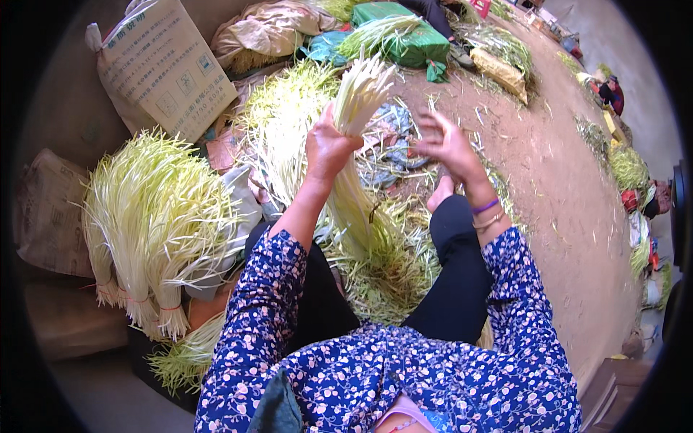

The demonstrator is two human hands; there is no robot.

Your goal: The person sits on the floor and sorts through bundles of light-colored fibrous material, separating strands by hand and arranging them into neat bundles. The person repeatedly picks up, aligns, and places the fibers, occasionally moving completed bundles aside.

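My left hand (331, 143) grips a bunch of pale leek-like stalks, probably blanched chives (361, 100), with the white cut ends pointing up and away from me. Its yellow-green leaves hang down between my knees. To the right of the bunch, my right hand (446, 146) is raised with fingers spread, slightly blurred and holding nothing. Behind my left hand lies a long heap of loose stalks (287, 124). Below the held bunch, leaf scraps (390, 281) cover the floor between my legs.
Several bundles tied with red bands (157, 216) stand at my left. Behind them leans a printed sack (168, 70). A green wrapped bale (403, 35) with stalks on top lies ahead, near another person's leg (436, 19). More people and piles line the far right wall.
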